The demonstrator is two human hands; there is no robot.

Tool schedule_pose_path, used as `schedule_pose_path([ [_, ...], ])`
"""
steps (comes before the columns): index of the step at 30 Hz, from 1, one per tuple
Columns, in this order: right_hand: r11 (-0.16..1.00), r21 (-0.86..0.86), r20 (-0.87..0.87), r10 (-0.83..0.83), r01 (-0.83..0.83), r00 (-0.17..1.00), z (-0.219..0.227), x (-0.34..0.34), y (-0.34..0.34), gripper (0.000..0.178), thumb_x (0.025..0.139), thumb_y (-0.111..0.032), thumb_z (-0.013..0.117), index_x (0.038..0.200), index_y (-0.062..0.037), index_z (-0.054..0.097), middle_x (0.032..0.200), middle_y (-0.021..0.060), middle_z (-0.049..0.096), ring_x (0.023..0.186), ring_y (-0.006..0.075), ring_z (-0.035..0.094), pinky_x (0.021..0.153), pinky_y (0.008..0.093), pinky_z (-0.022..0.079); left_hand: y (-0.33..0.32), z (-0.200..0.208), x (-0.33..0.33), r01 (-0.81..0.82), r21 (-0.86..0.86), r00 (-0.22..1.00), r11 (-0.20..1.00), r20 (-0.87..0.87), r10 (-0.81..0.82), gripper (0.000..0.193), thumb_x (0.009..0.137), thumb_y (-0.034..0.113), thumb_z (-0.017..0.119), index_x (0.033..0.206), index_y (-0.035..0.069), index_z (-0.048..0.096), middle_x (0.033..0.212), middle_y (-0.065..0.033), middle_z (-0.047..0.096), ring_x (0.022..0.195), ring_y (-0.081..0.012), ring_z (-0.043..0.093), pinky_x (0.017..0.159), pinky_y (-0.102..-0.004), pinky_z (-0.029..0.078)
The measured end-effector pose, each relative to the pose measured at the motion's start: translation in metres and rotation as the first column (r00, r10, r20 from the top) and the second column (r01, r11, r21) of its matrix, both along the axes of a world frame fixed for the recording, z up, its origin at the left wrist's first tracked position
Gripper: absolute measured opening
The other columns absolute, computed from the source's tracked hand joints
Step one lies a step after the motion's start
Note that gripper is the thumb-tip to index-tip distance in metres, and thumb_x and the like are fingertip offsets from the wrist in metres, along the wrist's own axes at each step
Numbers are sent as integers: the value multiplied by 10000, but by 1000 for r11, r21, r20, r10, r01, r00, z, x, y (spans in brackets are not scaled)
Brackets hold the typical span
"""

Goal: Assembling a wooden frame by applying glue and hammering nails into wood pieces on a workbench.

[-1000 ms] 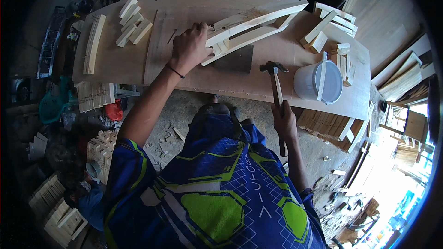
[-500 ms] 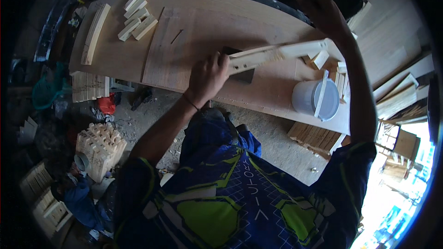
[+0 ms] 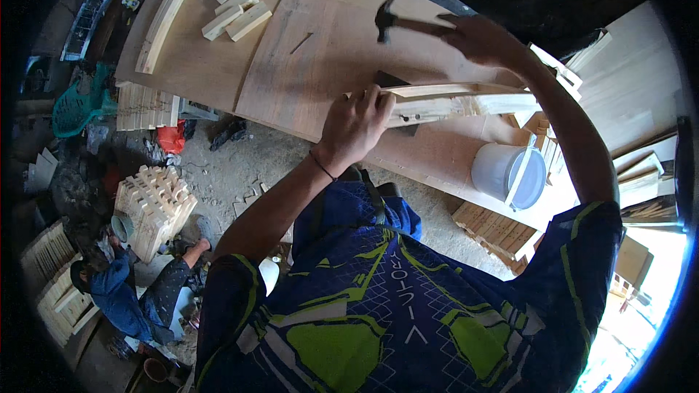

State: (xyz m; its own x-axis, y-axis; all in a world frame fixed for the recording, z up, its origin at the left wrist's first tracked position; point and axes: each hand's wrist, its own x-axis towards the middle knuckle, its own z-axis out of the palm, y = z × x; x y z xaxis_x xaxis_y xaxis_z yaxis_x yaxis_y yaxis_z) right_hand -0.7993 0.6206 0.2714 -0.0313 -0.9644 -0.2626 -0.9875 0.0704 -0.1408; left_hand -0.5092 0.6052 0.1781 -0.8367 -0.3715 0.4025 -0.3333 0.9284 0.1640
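My left hand (image 3: 354, 127) is closed around the near end of a pale wooden frame (image 3: 437, 107) made of long slats, with dark holes showing in the slat beside my fingers. This end of the frame lies over a dark flat plate (image 3: 393, 80) on the workbench (image 3: 328, 73). In my right hand (image 3: 484, 40) is a claw hammer (image 3: 419, 26), its head pointing left above the bench, beyond the frame. A thin stick-like piece (image 3: 301, 43) lies on the bench to the left of the frame.
Several short wood blocks (image 3: 237, 0) and a long wooden bar (image 3: 166, 25) lie on the bench's left part. A white bucket (image 3: 502, 173) stands at its right. Stacked slats (image 3: 156, 204) are on the floor, near a seated person (image 3: 131, 295) at lower left.
My right hand has come down from the upper edge, bringing the hammer into clear view over the bench. The frame's right end sits lower. My left hand still grips it.
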Motion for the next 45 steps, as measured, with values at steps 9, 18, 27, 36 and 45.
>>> schedule_pose_path([
  [9, 547, -590, 636, -138, 594, 759, 74, 84, 120, 292, 1025, -213, 550, 1259, -51, 488, 749, 105, 613, 628, 142, 631, 524, 263, 511, -66, -21, -25, -78, 332, 814, 940, -523, 253, 395, 1053, 339, 443, 1270, 16, 510, 1248, -200, 569, 1120, -353, 599, 962, -416, 490],
  [18, 541, 392, 26, 802, 744, -596, 2, 150, 201, 402, 1013, -338, 539, 1197, 13, 472, 694, 104, 534, 529, 229, 510, 495, 354, 462, -56, -27, -38, -143, 890, 692, 432, -222, 687, 558, 1079, 388, 303, 1470, -5, 240, 1509, -275, 278, 1406, -354, 324, 1144, -434, 280],
  [27, 845, -511, -150, -268, 158, 952, 80, 105, 270, 434, 927, -181, 632, 1329, -54, 532, 1217, 131, 646, 1094, 263, 639, 925, 352, 515, -53, -25, -34, -157, 929, 659, 335, -154, 736, 736, 1048, 516, 228, 1539, -18, 106, 1598, -280, 129, 1477, -504, 62, 1208, -556, 83],
  [36, 940, 13, -414, -305, 341, 857, -80, 150, 202, 206, 991, -161, 524, 1137, -17, 534, 1032, 217, 658, 886, 306, 690, 726, 399, 556, -52, -23, -47, -56, 940, 654, 336, -219, 724, 721, 1053, 477, 259, 1518, -60, 136, 1578, -319, 141, 1448, -538, 106, 1198, -574, 101],
  [45, 554, -143, 478, -687, 820, 548, -101, 227, 234, 248, 959, -250, 626, 927, -46, 487, 696, 230, 613, 627, 434, 624, 552, 494, 473, -63, -44, -32, -50, 870, 699, 490, -319, 639, 677, 1059, 445, 334, 1465, -90, 246, 1485, -341, 293, 1387, -456, 288, 1165, -502, 228],
])
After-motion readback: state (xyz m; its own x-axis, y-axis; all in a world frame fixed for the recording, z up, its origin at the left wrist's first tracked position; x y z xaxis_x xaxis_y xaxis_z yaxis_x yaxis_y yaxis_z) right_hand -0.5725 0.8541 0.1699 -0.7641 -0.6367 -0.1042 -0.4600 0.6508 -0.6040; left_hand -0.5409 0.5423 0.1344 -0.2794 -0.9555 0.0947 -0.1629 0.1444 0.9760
